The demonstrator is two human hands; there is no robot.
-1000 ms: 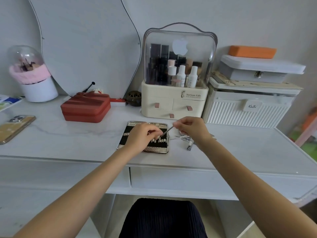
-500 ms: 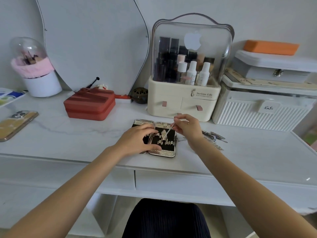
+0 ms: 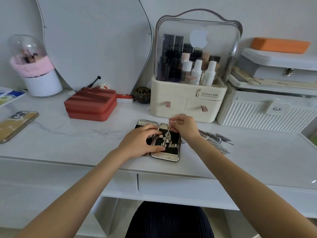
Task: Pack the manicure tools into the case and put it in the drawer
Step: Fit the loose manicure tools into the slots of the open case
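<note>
An open manicure case (image 3: 165, 156) with a silver textured rim and black lining lies flat near the desk's front edge. My left hand (image 3: 142, 143) rests on its left half, fingers curled over the elastic loops. My right hand (image 3: 184, 128) pinches a thin metal tool (image 3: 167, 134) at its top end; the tool slants down into the loops of the right half. Several loose metal manicure tools (image 3: 216, 140) lie in a heap on the desk just right of the case. Closed white drawers (image 3: 175, 186) sit under the desk top.
A cream cosmetics organiser (image 3: 188, 103) stands right behind the case, with a white ribbed box (image 3: 267, 114) to its right. A red zip case (image 3: 91, 104) and a phone (image 3: 16, 124) lie to the left. A mirror (image 3: 94, 40) leans on the wall.
My right hand has brought the thin tool over the case and steepened it until its tip entered the loops. My left hand slid further onto the case's left half.
</note>
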